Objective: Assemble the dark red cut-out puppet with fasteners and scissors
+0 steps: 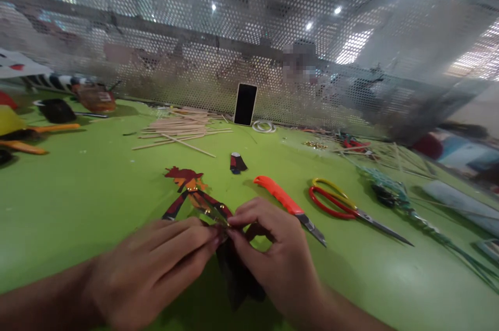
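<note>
A flat jointed puppet figure (pixel 189 181) with a dark red head, an orange torso and dark red arms lies in front of me, its lower end between my hands. Small gold-coloured fasteners dot its joints. My left hand (pixel 156 263) is closed, thumb and fingers pinching the figure's lower part. From the other side, my right hand (pixel 273 253) pinches the same spot between thumb and forefinger. A dark piece (pixel 239 274) hangs down below the fingertips. The exact contact point is partly hidden by my fingers. Beyond the figure lies a small dark cut-out piece (pixel 237 163).
An orange utility knife (pixel 278 195), blade out, and scissors (pixel 339 206) with red and yellow handles lie to the right. Wooden sticks (pixel 179 126) are piled behind. A phone (pixel 245 104) leans on the mesh screen. Green cord (pixel 413 211) runs along the right.
</note>
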`<control>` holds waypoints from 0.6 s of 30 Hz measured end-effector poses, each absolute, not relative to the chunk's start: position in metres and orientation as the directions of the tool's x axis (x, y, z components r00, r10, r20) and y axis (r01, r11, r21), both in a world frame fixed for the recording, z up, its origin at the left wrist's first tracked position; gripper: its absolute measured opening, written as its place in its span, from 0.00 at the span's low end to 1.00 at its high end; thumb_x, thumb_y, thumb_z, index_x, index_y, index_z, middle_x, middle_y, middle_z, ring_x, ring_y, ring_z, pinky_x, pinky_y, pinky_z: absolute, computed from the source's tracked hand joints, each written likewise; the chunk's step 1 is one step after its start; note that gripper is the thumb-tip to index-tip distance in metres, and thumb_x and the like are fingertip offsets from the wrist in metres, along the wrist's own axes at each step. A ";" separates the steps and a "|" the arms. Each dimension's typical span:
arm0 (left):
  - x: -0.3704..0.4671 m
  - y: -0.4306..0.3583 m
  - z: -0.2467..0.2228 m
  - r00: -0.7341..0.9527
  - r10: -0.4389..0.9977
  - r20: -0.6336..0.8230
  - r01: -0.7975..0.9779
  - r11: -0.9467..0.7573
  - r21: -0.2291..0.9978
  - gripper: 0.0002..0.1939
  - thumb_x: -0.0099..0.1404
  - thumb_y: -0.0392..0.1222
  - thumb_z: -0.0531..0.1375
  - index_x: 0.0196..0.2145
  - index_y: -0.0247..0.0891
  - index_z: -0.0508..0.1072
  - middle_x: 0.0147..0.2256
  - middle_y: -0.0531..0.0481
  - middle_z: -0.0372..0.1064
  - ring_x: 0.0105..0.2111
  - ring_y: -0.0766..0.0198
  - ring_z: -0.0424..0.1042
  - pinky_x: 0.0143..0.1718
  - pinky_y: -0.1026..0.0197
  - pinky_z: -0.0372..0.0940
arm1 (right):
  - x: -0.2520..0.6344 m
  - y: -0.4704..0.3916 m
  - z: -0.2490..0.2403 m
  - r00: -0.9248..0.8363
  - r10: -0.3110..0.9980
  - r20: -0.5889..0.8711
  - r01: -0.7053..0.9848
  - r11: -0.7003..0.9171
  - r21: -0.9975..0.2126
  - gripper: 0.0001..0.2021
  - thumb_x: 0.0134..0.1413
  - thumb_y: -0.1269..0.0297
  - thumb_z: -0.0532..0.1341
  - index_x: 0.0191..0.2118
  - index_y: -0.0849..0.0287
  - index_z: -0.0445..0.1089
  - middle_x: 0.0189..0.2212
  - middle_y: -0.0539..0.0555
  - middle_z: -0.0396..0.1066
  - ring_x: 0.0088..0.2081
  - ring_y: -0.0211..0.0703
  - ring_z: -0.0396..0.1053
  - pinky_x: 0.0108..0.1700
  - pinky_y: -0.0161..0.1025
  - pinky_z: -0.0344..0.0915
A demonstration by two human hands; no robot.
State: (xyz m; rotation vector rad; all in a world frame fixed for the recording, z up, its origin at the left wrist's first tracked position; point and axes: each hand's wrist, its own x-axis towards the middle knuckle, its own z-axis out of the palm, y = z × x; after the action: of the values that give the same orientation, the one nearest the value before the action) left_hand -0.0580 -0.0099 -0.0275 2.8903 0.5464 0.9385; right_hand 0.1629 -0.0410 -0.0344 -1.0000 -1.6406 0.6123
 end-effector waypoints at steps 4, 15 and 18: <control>-0.063 -0.011 -0.027 0.772 0.301 0.560 0.310 -0.947 0.081 0.15 0.80 0.35 0.47 0.56 0.40 0.69 0.46 0.51 0.80 0.44 0.64 0.79 0.47 0.67 0.73 | 0.162 -0.042 -0.033 -0.071 0.829 0.555 0.319 0.546 -0.775 0.06 0.54 0.78 0.66 0.34 0.61 0.77 0.32 0.54 0.77 0.33 0.38 0.76 0.33 0.33 0.72; -0.057 -0.014 -0.025 0.753 0.272 0.600 0.285 -0.956 0.075 0.15 0.78 0.33 0.48 0.51 0.38 0.73 0.42 0.49 0.79 0.40 0.62 0.78 0.42 0.66 0.74 | 0.159 -0.047 -0.033 -0.112 0.710 0.695 0.457 0.658 -0.598 0.07 0.57 0.80 0.63 0.38 0.64 0.76 0.33 0.56 0.78 0.34 0.40 0.76 0.37 0.34 0.74; -0.055 -0.011 -0.026 0.732 0.320 0.601 0.270 -0.947 0.176 0.16 0.78 0.34 0.48 0.52 0.41 0.73 0.43 0.51 0.79 0.41 0.63 0.78 0.46 0.66 0.73 | 0.160 -0.048 -0.032 -0.171 0.670 0.722 0.484 0.696 -0.531 0.07 0.58 0.82 0.62 0.39 0.65 0.75 0.34 0.59 0.79 0.36 0.42 0.77 0.39 0.35 0.75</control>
State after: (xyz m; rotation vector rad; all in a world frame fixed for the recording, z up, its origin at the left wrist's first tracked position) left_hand -0.0554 -0.0114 -0.0257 2.8524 0.4869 1.0108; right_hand 0.1596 -0.0477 -0.0317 -0.9103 -1.8217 0.2145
